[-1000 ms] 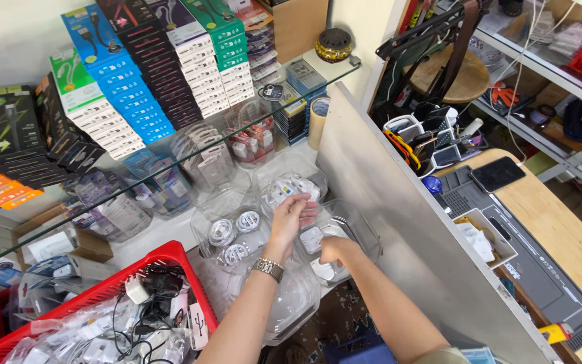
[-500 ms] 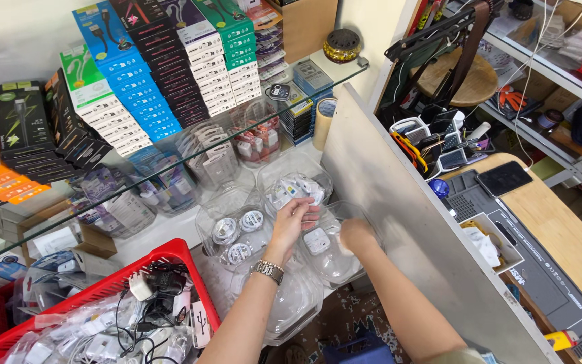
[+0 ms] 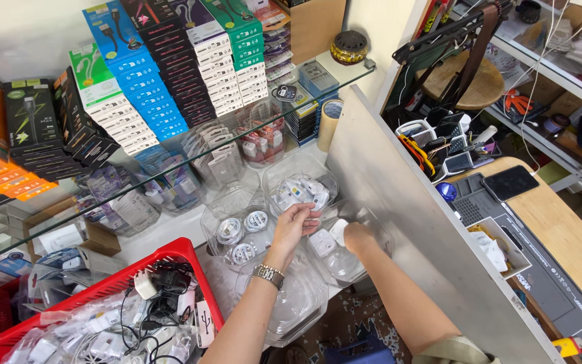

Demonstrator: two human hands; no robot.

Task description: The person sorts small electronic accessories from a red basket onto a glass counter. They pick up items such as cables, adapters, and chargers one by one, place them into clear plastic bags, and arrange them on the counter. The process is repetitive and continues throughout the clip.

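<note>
Seemingly, right hand (image 3: pixel 358 237) fingers clamp a white charger (image 3: pixel 337 230); left hand (image 3: pixel 296 222) curls empty.

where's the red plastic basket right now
The red plastic basket sits at the lower left of the head view, full of cables and chargers, just left of the left hand and the clear tubs.

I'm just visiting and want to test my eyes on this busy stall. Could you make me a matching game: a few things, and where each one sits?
Things:
1. red basket
2. roll of tape
3. black phone
4. wristwatch

Places:
A. on the wooden table at the right
B. on the left hand's wrist
C. bottom left, full of cables and chargers
D. standing upright under the glass shelf

Pairs: 1-C, 2-D, 3-A, 4-B
</note>
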